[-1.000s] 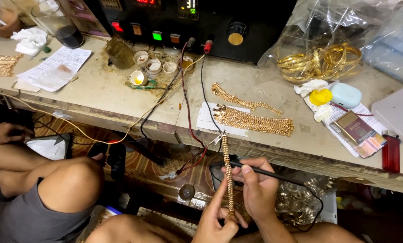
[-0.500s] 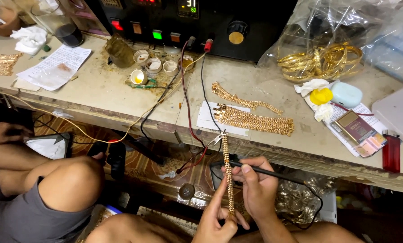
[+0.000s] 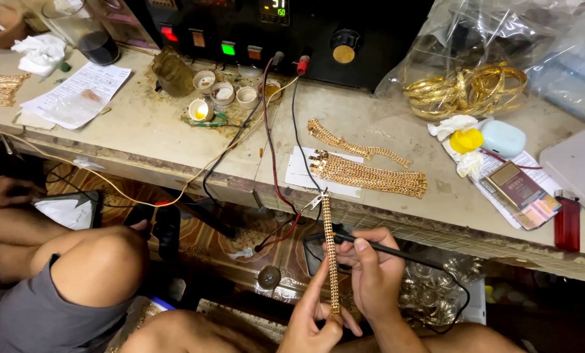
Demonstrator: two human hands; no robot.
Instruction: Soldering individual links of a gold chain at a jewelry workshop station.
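A gold chain bracelet (image 3: 332, 252) is stretched upright below the bench edge. A small metal clip (image 3: 320, 199) with red and black wires grips its top end. My left hand (image 3: 315, 320) pinches the chain's bottom end. My right hand (image 3: 371, 268) holds a black pen-like probe (image 3: 387, 248) with a black cable, its tip touching the chain's upper middle. A bundle of gold chains (image 3: 371, 175) lies on white paper on the bench just above.
A black power unit (image 3: 286, 26) with lit switches stands at the back. Small pots (image 3: 222, 95) sit before it, gold bangles in a plastic bag (image 3: 466, 88) at right, a red lighter (image 3: 567, 222) beside them. Another person's knee (image 3: 100, 261) is at left.
Hardly anything has changed. Both hands stay on the chain and probe in about the same place.
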